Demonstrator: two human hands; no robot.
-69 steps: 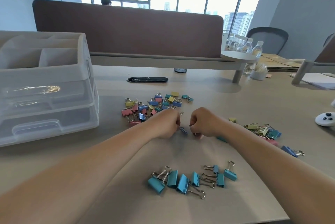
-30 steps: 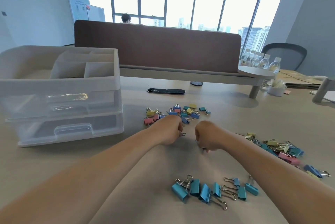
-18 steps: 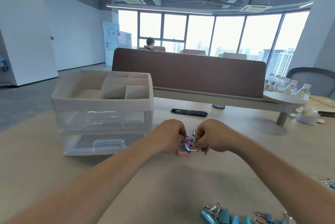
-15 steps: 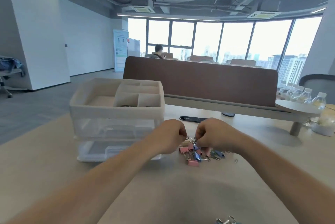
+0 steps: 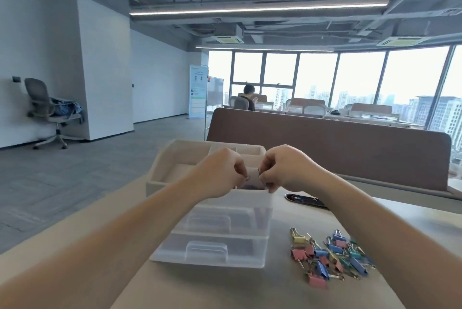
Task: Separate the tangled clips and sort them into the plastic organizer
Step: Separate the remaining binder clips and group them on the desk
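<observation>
Up from the counter (image 5: 250, 288) and over the plastic organizer (image 5: 250, 253) both hands have travelled, leaving the work spot where they were picking at clips a moment ago. The organizer stands at the counter's left side, two clear drawers below and an open divided tray on top. The left hand (image 5: 220, 175) and right hand (image 5: 287, 168) hang close together above the tray's near compartments, fingers curled, the left pinching a wire loop (image 5: 247, 178) and the right a second wire loop (image 5: 260, 171); the clip bodies are hidden. The unsorted clips (image 5: 330, 256) lie heaped on the counter, right of the drawers. If the two loops are still hooked, a hard tug could likely fling one past the tray, or both may drop into one compartment.
</observation>
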